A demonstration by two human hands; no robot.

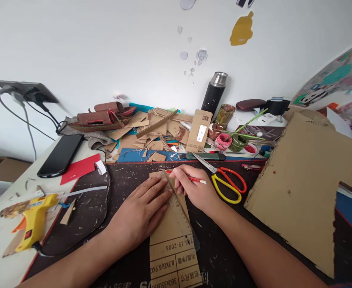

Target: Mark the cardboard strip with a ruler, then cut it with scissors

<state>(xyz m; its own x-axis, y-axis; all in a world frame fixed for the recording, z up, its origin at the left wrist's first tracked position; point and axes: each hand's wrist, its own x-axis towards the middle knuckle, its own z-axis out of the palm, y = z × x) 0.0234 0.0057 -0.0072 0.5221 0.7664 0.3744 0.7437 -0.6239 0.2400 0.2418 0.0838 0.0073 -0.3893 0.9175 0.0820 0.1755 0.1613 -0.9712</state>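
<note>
At the dark work mat, the left hand [141, 206] is pressing flat, fingers spread, on the printed brown cardboard strip [171, 248] and the clear plastic ruler [178, 206] lying slantwise over it; the right hand [195, 186] is gripping a slim red pencil [193, 179] at the strip's far end.

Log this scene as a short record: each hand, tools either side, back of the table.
left hand: flat on brown printed cardboard strip, fingertips at clear plastic ruler
right hand: holding slim red pencil, tip near ruler's far end
left side: yellow glue gun, black phone
right side: scissors with red and yellow handles, large brown cardboard sheet
back: black flask with silver cap
</note>
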